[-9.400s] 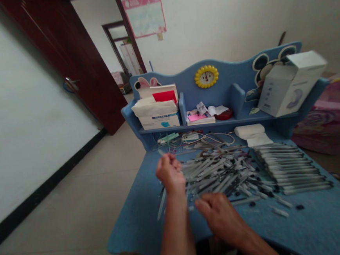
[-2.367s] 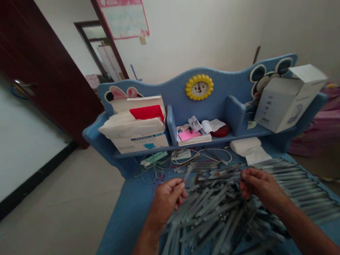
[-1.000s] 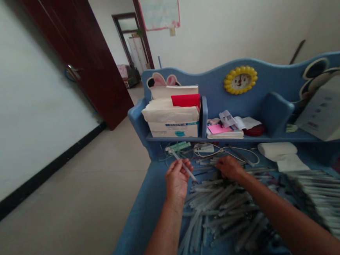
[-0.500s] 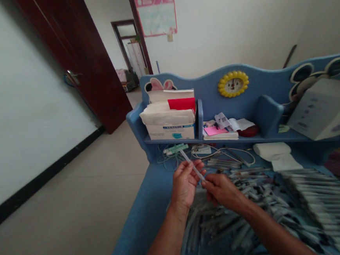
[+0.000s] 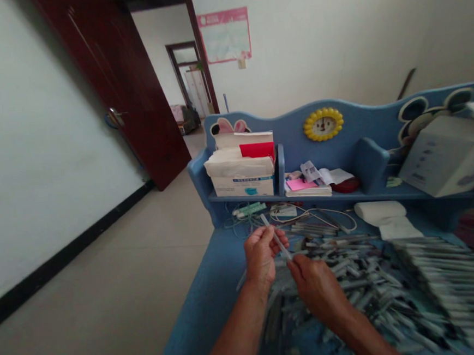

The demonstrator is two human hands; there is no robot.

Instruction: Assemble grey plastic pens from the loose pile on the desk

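Observation:
My left hand (image 5: pixel 260 255) pinches a slim translucent pen barrel (image 5: pixel 282 246) between thumb and fingers, its far end pointing up and left. At the barrel's lower end, my right hand (image 5: pixel 317 281) is closed around it, and the fingertips hide that end. Both hands are above the blue desk (image 5: pixel 201 295). Beneath and to the right of them lies a pile of loose pen parts (image 5: pixel 364 279), grey, white and dark, partly blurred. A dense row of similar pens or barrels (image 5: pixel 454 275) is laid side by side at the right.
Behind the hands are a tangled cable (image 5: pixel 349 218), a green-and-white tube (image 5: pixel 251 209) and a white paper roll (image 5: pixel 381 211). The raised shelf holds a mask box (image 5: pixel 243 182), papers (image 5: pixel 310 191) and a white carton (image 5: pixel 444 153). A yellow clock (image 5: pixel 323 124) is on the backboard.
The view has tilted slightly, so the shelf and wall appear lower. Both hands still hold the pen barrel and sit slightly lower and farther right in view.

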